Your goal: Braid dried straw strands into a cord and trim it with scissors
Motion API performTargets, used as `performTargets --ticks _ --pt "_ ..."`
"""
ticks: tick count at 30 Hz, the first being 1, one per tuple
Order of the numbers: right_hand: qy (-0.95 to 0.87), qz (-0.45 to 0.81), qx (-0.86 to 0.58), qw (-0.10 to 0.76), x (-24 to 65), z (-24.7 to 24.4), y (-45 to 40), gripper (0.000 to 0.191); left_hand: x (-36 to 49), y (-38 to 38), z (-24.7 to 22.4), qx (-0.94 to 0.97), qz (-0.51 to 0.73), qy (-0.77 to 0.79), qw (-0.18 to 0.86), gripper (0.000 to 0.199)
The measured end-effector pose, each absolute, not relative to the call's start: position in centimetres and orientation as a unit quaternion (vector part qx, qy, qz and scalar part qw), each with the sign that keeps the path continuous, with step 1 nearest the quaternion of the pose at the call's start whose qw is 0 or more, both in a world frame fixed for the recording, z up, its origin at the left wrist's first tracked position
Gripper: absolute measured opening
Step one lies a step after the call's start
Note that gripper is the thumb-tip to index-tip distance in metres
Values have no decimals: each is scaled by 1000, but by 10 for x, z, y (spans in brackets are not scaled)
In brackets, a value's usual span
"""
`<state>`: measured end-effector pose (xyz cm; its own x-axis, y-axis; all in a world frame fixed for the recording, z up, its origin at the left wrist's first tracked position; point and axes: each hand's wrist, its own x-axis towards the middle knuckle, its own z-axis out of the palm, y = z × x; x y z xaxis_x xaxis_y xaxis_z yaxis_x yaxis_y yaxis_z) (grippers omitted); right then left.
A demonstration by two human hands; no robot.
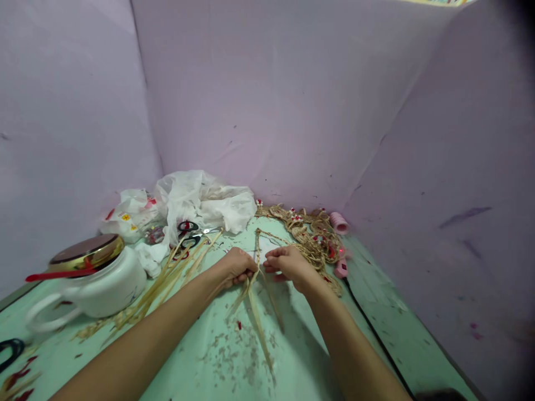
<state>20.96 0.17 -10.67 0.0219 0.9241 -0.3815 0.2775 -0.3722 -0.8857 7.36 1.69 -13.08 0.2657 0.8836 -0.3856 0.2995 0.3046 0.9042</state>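
Note:
My left hand [239, 267] is closed around a thin straw braid [258, 248], pinching it near its lower end. Below the fingers, loose pale straw strands [259, 328] fan out toward me over the table. Just to the right of the braid is my right hand [290, 266], its fingers bent but apart, with the tips close to a blurred strand [273, 303]. Nothing shows clearly between those fingers. Beyond the hands the finished braid runs up, folds over and trails right toward a pile of braided cord [320, 245].
White plastic bags [204, 200] lie at the back, with scissors [196, 234] before them. Straw stalks [167, 278] lie left, beside a white mug [108, 287] with a gold-rimmed lid and a red stick on top. A pink glue gun [341, 267] with a black cable and a pink spool [339, 223] are right.

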Motion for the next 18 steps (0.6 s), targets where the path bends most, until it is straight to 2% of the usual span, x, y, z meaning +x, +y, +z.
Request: performTargets --ticks 4,11,18 --pt "-444 643 -557 282 203 -115 0 9 70 19 -131 548 232 560 577 9" --pt "-484 567 -604 282 205 -131 6 16 70 21 -132 603 210 550 538 5" --pt "-494 576 -596 262 204 -131 5 16 70 16 -114 675 124 616 387 8"
